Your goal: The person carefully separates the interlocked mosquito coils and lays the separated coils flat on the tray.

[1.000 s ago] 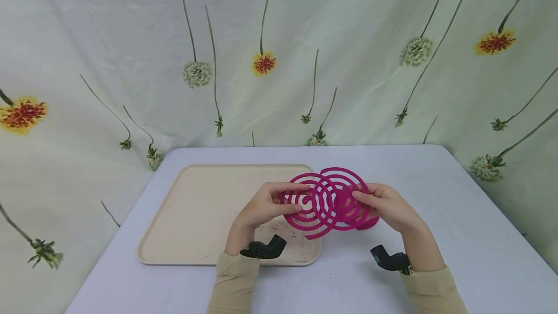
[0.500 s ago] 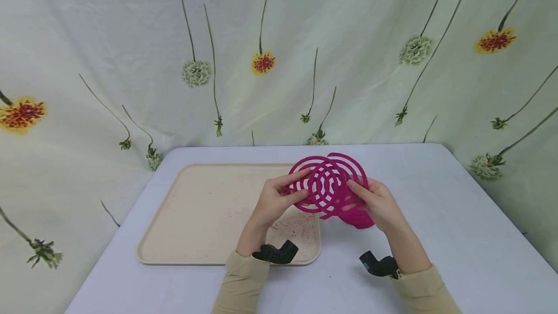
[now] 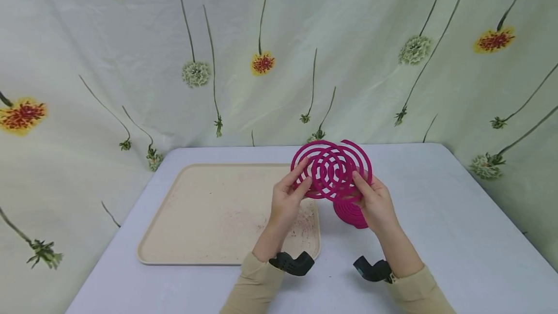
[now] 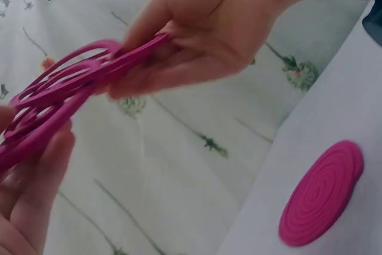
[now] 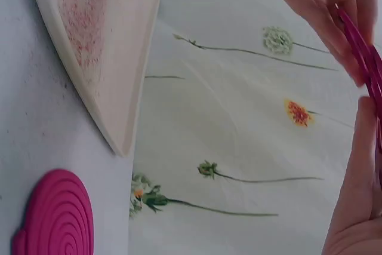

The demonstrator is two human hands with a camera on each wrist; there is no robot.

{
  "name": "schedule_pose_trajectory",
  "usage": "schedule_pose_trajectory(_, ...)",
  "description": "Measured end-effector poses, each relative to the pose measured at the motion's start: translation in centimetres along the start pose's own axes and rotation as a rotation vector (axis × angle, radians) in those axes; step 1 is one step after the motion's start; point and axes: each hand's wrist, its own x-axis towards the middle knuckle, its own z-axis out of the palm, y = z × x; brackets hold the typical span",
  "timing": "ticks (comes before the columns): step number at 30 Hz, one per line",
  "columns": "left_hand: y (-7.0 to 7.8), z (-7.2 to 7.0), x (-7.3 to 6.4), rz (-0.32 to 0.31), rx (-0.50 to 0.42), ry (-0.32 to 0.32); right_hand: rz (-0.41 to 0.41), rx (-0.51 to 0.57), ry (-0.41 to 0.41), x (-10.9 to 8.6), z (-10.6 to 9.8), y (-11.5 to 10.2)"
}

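Note:
Two magenta mosquito coils (image 3: 337, 173) partly overlap, one across the other, raised above the table between my hands. My left hand (image 3: 285, 202) pinches the left rim between thumb and fingers. The right hand (image 3: 378, 205) pinches the opposite rim, its thumb on the near face. Seen nearly edge-on in the left wrist view, the coils (image 4: 77, 79) lie close together at a slant; how far their rings interlock I cannot tell. Below them on the tabletop lie more tightly wound mosquito coils (image 3: 350, 216), seemingly stacked, their top partly hidden in the head view.
A beige tray (image 3: 196, 217) with reddish dust and crumbs lies left of the coils on the white table (image 3: 436, 236). Behind the table hangs a flower-print cloth (image 3: 370, 62). Each wrist carries a black camera mount (image 3: 293, 263).
Both hands have risen away from the tabletop and drawn closer together, still pinching the coils. The two coils now overlap more, and more of the coils on the table shows beneath them.

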Motion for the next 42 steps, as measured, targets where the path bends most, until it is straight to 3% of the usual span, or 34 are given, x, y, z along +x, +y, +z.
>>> schedule_pose_trajectory(3,0.3,-1.4,0.1,-0.023,0.084,-0.121,0.019,-0.176,-0.109,0.2,-1.1,-0.5)
schedule_pose_trajectory(6,0.6,-3.0,0.2,-0.071,0.148,-0.265,0.029,-0.316,-0.287,0.3,-2.5,-1.0)
schedule_pose_trajectory(9,0.9,-3.9,0.3,-0.123,0.165,-0.402,0.047,-0.365,-0.469,0.5,-3.5,-1.2)
schedule_pose_trajectory(12,1.0,-4.0,0.3,-0.132,0.178,-0.463,0.053,-0.375,-0.550,0.7,-3.8,-1.1)
schedule_pose_trajectory(15,1.1,-3.8,0.3,-0.105,0.177,-0.436,0.026,-0.354,-0.516,0.7,-3.5,-0.9)
schedule_pose_trajectory(19,1.2,-3.3,0.2,-0.062,0.176,-0.353,-0.011,-0.309,-0.399,0.6,-2.8,-0.7)
schedule_pose_trajectory(24,1.2,-2.9,0.2,-0.051,0.185,-0.287,-0.017,-0.280,-0.307,0.4,-2.2,-0.6)
schedule_pose_trajectory(36,0.9,-2.1,0.2,-0.031,0.167,-0.172,-0.008,-0.239,-0.181,0.2,-1.6,-0.6)
schedule_pose_trajectory(42,0.7,-1.0,0.0,-0.022,0.090,-0.080,0.017,-0.125,-0.117,0.1,-1.3,-0.6)
